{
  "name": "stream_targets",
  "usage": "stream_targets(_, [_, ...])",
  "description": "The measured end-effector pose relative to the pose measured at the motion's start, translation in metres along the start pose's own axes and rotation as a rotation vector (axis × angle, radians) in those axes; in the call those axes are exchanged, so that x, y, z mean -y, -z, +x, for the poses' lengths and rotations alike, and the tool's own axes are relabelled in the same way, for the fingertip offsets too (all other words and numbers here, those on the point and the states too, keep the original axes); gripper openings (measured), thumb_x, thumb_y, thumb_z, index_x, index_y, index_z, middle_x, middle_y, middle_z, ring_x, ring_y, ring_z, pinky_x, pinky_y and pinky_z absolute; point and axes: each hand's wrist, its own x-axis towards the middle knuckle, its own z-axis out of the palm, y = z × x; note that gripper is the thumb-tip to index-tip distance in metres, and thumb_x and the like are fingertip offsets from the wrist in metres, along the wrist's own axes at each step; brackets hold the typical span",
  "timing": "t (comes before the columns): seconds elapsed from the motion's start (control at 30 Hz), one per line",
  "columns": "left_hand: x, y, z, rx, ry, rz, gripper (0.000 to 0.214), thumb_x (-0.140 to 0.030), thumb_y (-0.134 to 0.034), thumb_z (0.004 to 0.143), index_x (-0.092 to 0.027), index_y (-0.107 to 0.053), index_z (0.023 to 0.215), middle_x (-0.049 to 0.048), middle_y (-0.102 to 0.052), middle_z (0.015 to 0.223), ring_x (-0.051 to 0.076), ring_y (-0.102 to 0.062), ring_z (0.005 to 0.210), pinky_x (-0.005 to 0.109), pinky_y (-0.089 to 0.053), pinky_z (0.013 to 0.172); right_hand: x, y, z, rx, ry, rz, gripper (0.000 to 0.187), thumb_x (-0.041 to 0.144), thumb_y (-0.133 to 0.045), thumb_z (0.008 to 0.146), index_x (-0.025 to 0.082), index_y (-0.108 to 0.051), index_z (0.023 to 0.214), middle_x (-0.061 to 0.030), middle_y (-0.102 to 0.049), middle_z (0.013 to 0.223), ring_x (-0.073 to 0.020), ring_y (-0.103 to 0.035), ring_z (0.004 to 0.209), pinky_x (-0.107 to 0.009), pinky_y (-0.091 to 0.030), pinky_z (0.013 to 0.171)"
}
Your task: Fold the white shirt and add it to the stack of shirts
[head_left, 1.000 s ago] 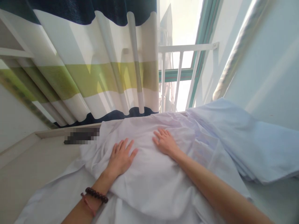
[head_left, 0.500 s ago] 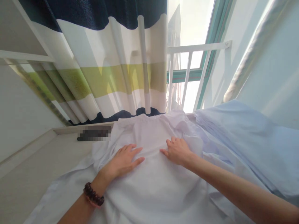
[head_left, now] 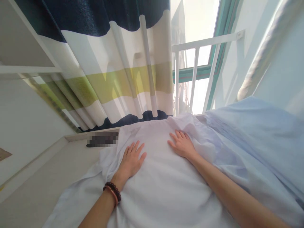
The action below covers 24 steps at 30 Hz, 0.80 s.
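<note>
A large white cloth (head_left: 161, 177), like a sheet or a coat, lies spread over the surface below me, creased at both sides. My left hand (head_left: 133, 158) rests flat on its left part, fingers stretched and slightly apart. A dark beaded bracelet (head_left: 112, 191) circles that wrist. On the right part of the cloth lies my right hand (head_left: 181, 143), palm down with the fingers spread. Neither hand holds anything. The stretch of cloth between them looks fairly smooth.
Folded pale blue-white cloth (head_left: 258, 126) is heaped at the right. A dark pixelated object (head_left: 102, 140) lies by the board's back edge. Behind hang a striped curtain (head_left: 118, 79) and a white railing (head_left: 206, 42) before a window. A pale board (head_left: 54, 177) shows at left.
Both hands have slid a little forward over the cloth, and their fingers have straightened and spread. The cloth between them looks smoother. The view has shifted slightly.
</note>
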Motion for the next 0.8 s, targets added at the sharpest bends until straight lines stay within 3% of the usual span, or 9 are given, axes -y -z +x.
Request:
stream_targets(0.17, [0.001,0.000,0.001,0.040,-0.011,0.026,0.055,-0.047,-0.035,0.096,-0.024,-0.038,0.146,0.0078,-0.029,0.155,0.029,-0.023,0.144,0.054,-0.017,0.116,0.000,0.004,-0.008,0.014,-0.027,0.030,0.055,0.046,-0.031,0.096,0.022,-0.040,0.145,-0.0108,-0.031,0.155,-0.0265,-0.024,0.142,-0.044,-0.013,0.114])
stream_targets(0.37, [0.003,0.002,0.008,0.087,0.018,0.057,0.059,-0.051,-0.035,0.094,-0.027,-0.032,0.148,0.0045,-0.024,0.157,0.029,-0.019,0.145,0.056,-0.014,0.116,-0.008,0.010,-0.027,0.072,-0.084,0.080,0.058,0.052,-0.032,0.095,0.029,-0.034,0.148,-0.0103,-0.021,0.159,-0.0374,-0.013,0.144,-0.059,-0.009,0.110])
stream_targets(0.6, [0.006,0.002,-0.011,0.053,-0.062,0.089,0.058,-0.049,-0.036,0.094,-0.025,-0.036,0.147,0.0048,-0.029,0.156,0.027,-0.024,0.144,0.052,-0.019,0.116,0.002,0.020,-0.057,0.145,-0.138,0.125,0.063,0.051,-0.030,0.096,0.021,-0.028,0.151,-0.0145,-0.014,0.160,-0.0403,-0.005,0.144,-0.053,-0.018,0.110])
stream_targets(0.67, [0.009,0.006,-0.019,0.018,-0.107,0.092,0.057,-0.050,-0.038,0.092,-0.026,-0.041,0.144,0.0061,-0.035,0.153,0.028,-0.030,0.142,0.052,-0.023,0.115,0.007,0.026,-0.058,0.149,-0.142,0.089,0.063,0.051,-0.031,0.095,0.020,-0.031,0.150,-0.0161,-0.019,0.158,-0.0424,-0.010,0.143,-0.055,-0.019,0.108])
stream_targets(0.8, [-0.003,0.029,-0.005,0.073,-0.108,0.090,0.046,-0.051,-0.037,0.092,-0.027,-0.061,0.125,0.0081,-0.059,0.131,0.029,-0.055,0.120,0.053,-0.034,0.107,0.014,0.037,-0.034,0.090,-0.094,-0.042,0.054,0.048,-0.041,0.092,0.013,-0.057,0.130,-0.0216,-0.051,0.135,-0.0400,-0.041,0.126,-0.056,-0.025,0.103])
